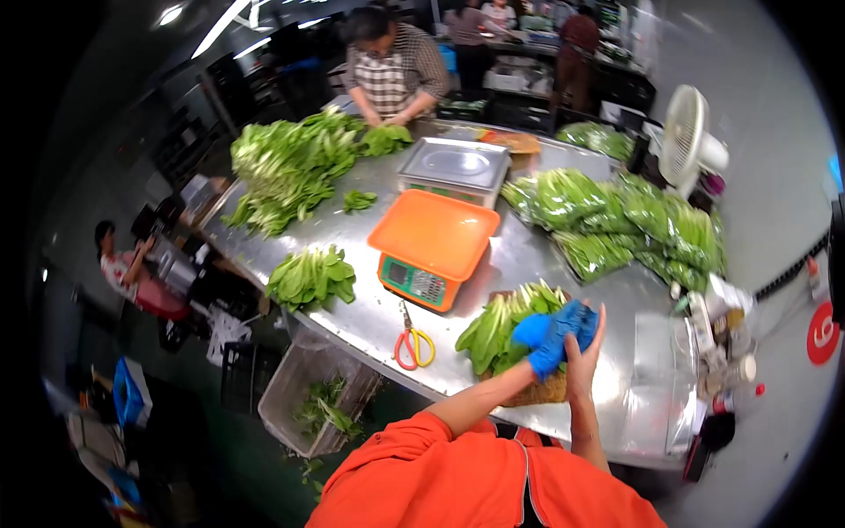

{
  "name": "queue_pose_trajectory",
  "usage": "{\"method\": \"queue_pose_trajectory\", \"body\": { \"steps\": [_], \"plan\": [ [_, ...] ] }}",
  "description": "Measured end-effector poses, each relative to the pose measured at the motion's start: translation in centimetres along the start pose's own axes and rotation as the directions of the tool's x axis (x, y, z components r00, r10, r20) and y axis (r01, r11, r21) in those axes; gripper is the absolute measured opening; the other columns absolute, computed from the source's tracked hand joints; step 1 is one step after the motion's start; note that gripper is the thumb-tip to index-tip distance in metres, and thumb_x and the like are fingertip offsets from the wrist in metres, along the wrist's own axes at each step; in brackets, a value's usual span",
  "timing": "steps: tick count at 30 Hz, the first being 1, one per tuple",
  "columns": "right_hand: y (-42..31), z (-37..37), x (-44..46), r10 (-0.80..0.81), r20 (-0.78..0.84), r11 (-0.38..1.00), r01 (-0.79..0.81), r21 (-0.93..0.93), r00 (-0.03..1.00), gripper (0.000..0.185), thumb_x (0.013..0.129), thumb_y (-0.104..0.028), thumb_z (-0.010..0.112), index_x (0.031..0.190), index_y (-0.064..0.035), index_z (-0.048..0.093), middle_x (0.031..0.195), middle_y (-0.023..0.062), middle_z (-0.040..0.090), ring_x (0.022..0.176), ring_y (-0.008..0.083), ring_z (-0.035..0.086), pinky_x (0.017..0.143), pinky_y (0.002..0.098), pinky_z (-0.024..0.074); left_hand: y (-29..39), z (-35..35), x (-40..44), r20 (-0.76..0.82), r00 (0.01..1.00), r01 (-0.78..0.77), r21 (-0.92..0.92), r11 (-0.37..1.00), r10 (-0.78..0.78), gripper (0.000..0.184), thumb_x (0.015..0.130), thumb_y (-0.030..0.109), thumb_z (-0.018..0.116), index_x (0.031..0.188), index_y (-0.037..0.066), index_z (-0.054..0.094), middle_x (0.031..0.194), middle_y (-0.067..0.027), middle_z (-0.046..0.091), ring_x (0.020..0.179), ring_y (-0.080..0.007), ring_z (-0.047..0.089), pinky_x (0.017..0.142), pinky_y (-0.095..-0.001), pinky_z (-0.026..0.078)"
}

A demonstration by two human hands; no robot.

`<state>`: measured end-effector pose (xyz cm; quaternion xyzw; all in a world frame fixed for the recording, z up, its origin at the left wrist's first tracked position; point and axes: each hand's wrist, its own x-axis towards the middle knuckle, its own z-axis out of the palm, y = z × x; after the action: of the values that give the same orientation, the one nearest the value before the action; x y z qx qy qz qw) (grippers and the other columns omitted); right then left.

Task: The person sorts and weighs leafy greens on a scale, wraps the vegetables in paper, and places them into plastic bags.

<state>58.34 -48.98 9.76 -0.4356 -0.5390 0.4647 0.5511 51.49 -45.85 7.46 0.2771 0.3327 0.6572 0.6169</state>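
Note:
My left hand (556, 343) wears a blue glove. Against it, my bare right hand (584, 354) has its thumb and fingers around bunched blue glove material; my left fingers are hard to make out. A rounded blue piece sticks out to the left of the glove. Beneath the hands, a bunch of leafy greens (495, 336) lies on a brown board (539, 392). To the left are scissors (407, 341) with red and yellow handles and a scale with an orange tray (433, 231).
Loose greens (295, 163) are heaped at the table's far left, with a smaller bunch (312, 278) nearer. Bagged greens (616, 211) lie at right by a fan (685, 132). A co-worker (393, 70) handles leaves across the metal table (352, 330). A bin (286, 400) stands below.

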Motion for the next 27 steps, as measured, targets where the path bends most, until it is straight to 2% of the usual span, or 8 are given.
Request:
{"method": "queue_pose_trajectory", "body": {
  "steps": [2, 4, 5, 12, 17, 21, 22, 27],
  "plan": [
    [1.7, -1.0, 2.3, -0.08, -0.234, 0.996, 0.089, 0.029, 0.969, 0.043, 0.08, -0.015, 0.059, 0.117, -0.0011, 0.043, 0.104, 0.009, 0.051, 0.092, 0.015, 0.048, 0.081, 0.0276, 0.0398, -11.6, -4.2, 4.6, 0.128, 0.982, 0.111, 0.221, 0.969, -0.141, 0.018, 0.089, 0.021, 0.05, 0.104, 0.011, 0.052, 0.087, 0.0027, 0.053, 0.076, -0.0063, 0.051, 0.066, -0.0187, 0.042],
    [5.1, -3.6, 4.5, 0.001, -0.344, 0.992, 0.042, 0.118, 0.939, 0.021, 0.083, -0.018, 0.059, 0.083, 0.0022, 0.058, 0.07, 0.0005, 0.057, 0.063, 0.0096, 0.052, 0.061, 0.0241, 0.0441, -6.4, 1.5, 0.9, 0.13, 0.991, 0.041, -0.102, 0.994, -0.027, 0.03, 0.091, 0.026, 0.045, 0.118, 0.011, 0.047, 0.099, -0.0004, 0.051, 0.089, -0.0074, 0.047, 0.08, -0.02, 0.04],
    [3.7, -4.1, 4.4, -0.074, -0.422, 0.986, 0.003, -0.168, 0.904, 0.023, 0.082, -0.021, 0.059, 0.078, 0.0018, 0.059, 0.064, 0.0016, 0.056, 0.06, 0.01, 0.051, 0.057, 0.0258, 0.0432, -6.8, 1.3, 0.6, 0.162, 0.981, 0.125, -0.12, 0.985, -0.105, 0.034, 0.092, 0.027, 0.042, 0.122, 0.01, 0.043, 0.103, -0.0008, 0.05, 0.092, -0.008, 0.047, 0.082, -0.021, 0.039],
    [10.1, -11.1, 3.8, -0.162, -0.649, 0.936, -0.092, -0.34, 0.743, 0.041, 0.089, -0.034, 0.047, 0.069, 0.0021, 0.052, 0.054, 0.0105, 0.047, 0.05, 0.015, 0.043, 0.052, 0.0306, 0.039, -5.6, 3.5, -4.7, 0.577, 0.72, 0.493, -0.033, 0.869, -0.386, 0.053, 0.092, 0.027, 0.037, 0.134, -0.002, 0.022, 0.138, -0.0104, 0.026, 0.129, -0.0185, 0.022, 0.106, -0.0278, 0.011],
    [8.7, -16.8, 2.2, -0.257, -0.768, 0.867, -0.212, -0.451, 0.586, 0.041, 0.088, -0.035, 0.046, 0.068, 0.0, 0.053, 0.06, 0.0232, 0.051, 0.058, 0.0381, 0.052, 0.052, 0.0404, 0.0392, -6.7, 1.7, -5.5, 0.511, 0.575, 0.732, 0.028, 0.681, -0.639, 0.049, 0.088, 0.021, 0.047, 0.128, -0.004, 0.031, 0.131, -0.0131, 0.037, 0.121, -0.0181, 0.037, 0.1, -0.031, 0.029],
    [7.9, -23.6, 1.6, -0.52, -0.763, 0.751, -0.22, -0.623, 0.385, 0.034, 0.087, -0.034, 0.045, 0.088, -0.0046, 0.061, 0.078, 0.0241, 0.058, 0.077, 0.0403, 0.056, 0.064, 0.0424, 0.0451, -3.1, 2.5, -6.9, 0.4, 0.648, 0.647, 0.16, 0.745, -0.648, 0.04, 0.087, 0.016, 0.05, 0.121, -0.004, 0.041, 0.123, -0.0154, 0.045, 0.115, -0.0248, 0.044, 0.097, -0.0338, 0.036],
    [6.3, -25.7, 1.1, -0.261, -0.87, 0.716, -0.521, -0.465, 0.419, 0.037, 0.087, -0.037, 0.043, 0.089, -0.0041, 0.06, 0.078, 0.024, 0.058, 0.076, 0.0403, 0.056, 0.066, 0.0431, 0.0453, -2.1, 2.2, -6.7, 0.466, 0.618, 0.631, 0.187, 0.753, -0.634, 0.04, 0.087, 0.015, 0.049, 0.121, -0.005, 0.041, 0.123, -0.0158, 0.045, 0.116, -0.0275, 0.043, 0.099, -0.0351, 0.033],
    [3.3, -29.3, 0.5, -0.277, -0.832, 0.326, -0.767, -0.552, 0.481, 0.045, 0.082, -0.04, 0.053, 0.104, -0.0009, 0.049, 0.104, 0.0233, 0.053, 0.096, 0.0353, 0.052, 0.078, 0.0421, 0.0431, -0.8, 1.6, -5.4, 0.34, 0.799, 0.44, 0.23, 0.868, -0.496, 0.026, 0.085, 0.009, 0.053, 0.108, 0.001, 0.047, 0.108, -0.0113, 0.052, 0.097, -0.0216, 0.053, 0.084, -0.0301, 0.045]
  ]
}}
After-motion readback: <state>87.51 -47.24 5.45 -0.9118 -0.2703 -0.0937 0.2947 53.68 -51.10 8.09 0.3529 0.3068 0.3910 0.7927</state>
